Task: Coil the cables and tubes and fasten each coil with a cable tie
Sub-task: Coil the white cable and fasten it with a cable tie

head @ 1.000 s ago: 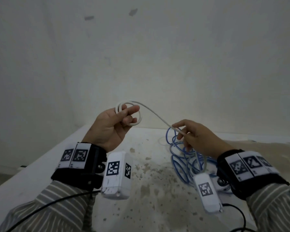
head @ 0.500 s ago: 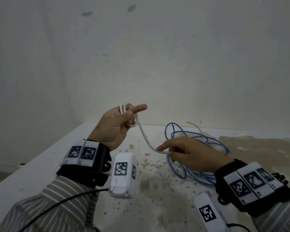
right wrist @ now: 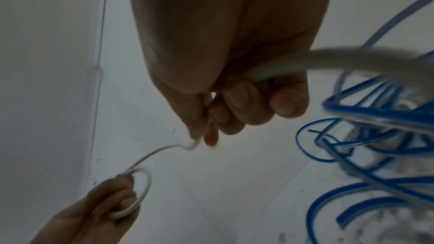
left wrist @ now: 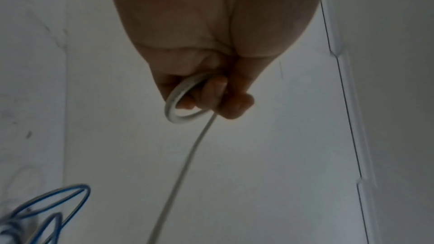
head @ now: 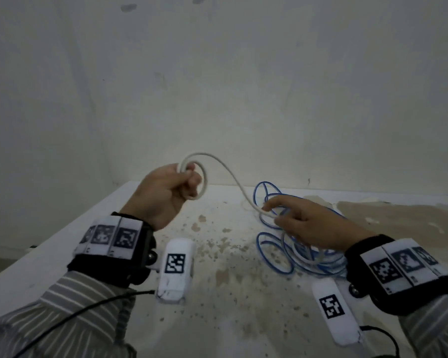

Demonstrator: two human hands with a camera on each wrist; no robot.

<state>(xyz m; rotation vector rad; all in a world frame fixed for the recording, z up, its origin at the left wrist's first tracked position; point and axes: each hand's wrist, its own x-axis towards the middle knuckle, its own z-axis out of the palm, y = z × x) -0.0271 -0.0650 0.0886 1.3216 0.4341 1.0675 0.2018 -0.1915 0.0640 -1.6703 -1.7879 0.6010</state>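
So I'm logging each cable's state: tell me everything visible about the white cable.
The white cable is thin, round and smooth, plastic-looking. One end is wound into a small coil of about two turns, gripped by the left hand above the table. From there it arcs down to the right hand, which pinches it, then trails under that hand among the blue cable. No tie shows.

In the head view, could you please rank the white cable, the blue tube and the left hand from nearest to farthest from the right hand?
1. white cable: pinched in the right hand's fingers.
2. blue tube: loose loops on the table just beneath and around that hand.
3. left hand: raised off to the left, gripping the white coil.
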